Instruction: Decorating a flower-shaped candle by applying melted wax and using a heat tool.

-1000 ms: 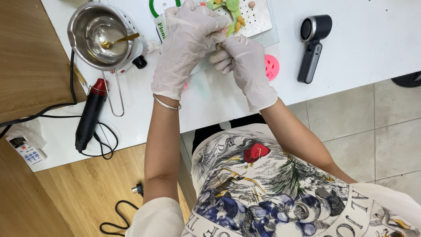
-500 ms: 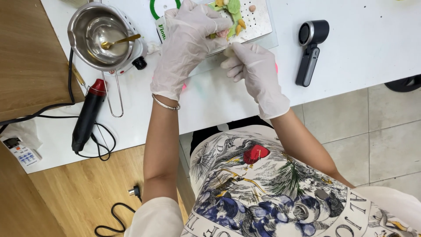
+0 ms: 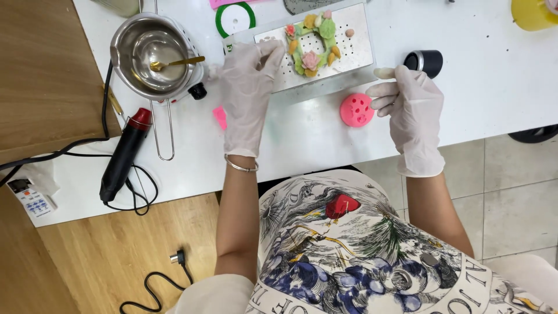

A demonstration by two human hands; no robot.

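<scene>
White disposable gloves are covering both hands of a person leaning over a white table [image 3: 500, 87], seen from above. At about eleven o'clock from the centre of the view, the left hand [image 3: 247, 93] is lying open and flat, its fingertips resting on the near left corner of a perforated metal tray [image 3: 354, 49]. On that tray, at twelve o'clock, is sitting a small wreath [image 3: 311, 40] of green leaves, pink roses and orange buds. At about two o'clock, the right hand [image 3: 410, 110] is curling loosely, pinching a small pale piece [image 3: 383, 72] between thumb and forefinger. Just left of that hand a round pink silicone mould [image 3: 356, 109] is lying on the table, touching the fingers or nearly so. Behind the right hand a black cylinder [image 3: 424, 61] is standing. Over at ten o'clock, a steel melting pot [image 3: 152, 55] is holding a gold spoon [image 3: 174, 62], and a black and red heat gun [image 3: 125, 154] is lying at nine o'clock.
</scene>
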